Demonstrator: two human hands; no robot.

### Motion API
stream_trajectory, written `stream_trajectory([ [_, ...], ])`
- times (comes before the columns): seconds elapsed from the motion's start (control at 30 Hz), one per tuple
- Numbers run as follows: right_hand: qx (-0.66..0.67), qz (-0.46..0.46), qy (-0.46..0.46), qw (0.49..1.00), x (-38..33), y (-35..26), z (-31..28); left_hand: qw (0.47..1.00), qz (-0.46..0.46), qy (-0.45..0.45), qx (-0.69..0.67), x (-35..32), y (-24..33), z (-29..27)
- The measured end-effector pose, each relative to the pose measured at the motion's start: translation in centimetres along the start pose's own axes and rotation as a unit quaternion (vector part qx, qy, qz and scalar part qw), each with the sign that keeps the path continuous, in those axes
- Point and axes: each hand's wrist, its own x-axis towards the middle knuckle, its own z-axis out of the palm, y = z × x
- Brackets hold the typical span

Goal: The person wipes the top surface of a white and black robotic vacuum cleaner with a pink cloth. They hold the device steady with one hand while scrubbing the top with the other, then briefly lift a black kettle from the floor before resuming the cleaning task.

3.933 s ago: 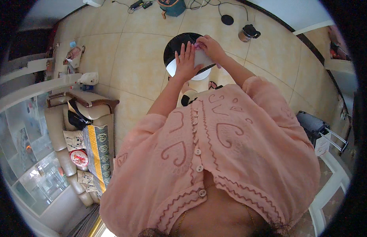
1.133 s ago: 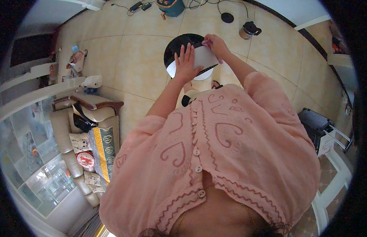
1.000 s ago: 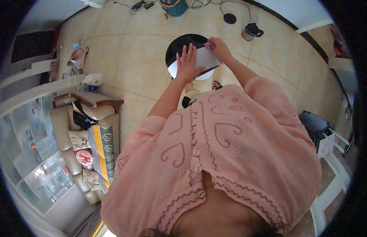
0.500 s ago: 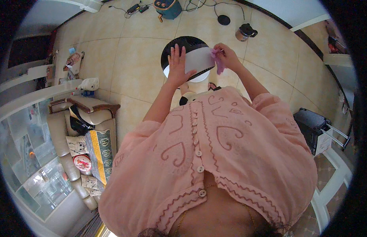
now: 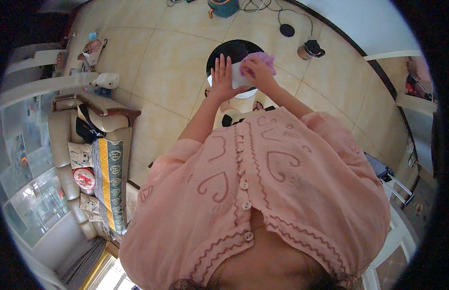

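Note:
In front of my legs is a round black object (image 5: 229, 48) with a pale, smooth panel (image 5: 237, 71) across it; I cannot make out its exact kind. A white rounded part (image 5: 249, 93) shows below it. My left hand (image 5: 223, 79) lies flat on the left of the panel, fingers stretched out. A crumpled purple cloth (image 5: 268, 61) is in my right hand (image 5: 257, 72), whose curled fingers press it against the panel's right part. My palm hides some of the cloth.
Farther off on the tiled floor are a teal bucket-like container (image 5: 223, 7), cables, a black disc (image 5: 287, 30) and a dark-lidded jug (image 5: 311, 50). A beige sofa (image 5: 60, 145) with cushions stands at left, a dark case with metal rails (image 5: 398, 187) at right.
My right hand has moved left with the cloth, from the panel's right edge onto its face. My left hand stays spread on the panel. The whole view has shifted slightly.

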Motion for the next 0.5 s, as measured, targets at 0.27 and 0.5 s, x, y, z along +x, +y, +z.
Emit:
stream_trajectory([
  [0.27, -0.101, 0.016, -0.032, 0.994, -0.7, -0.1, -1.4, 1.0, -0.013, -0.001, 0.013, 0.6, 0.7, 0.3],
  [0.5, -0.014, 0.03, 0.005, 0.999, 2.9, 1.6, -0.4, 0.999, -0.031, -0.023, 0.016, 0.3, 0.9, -0.5],
])
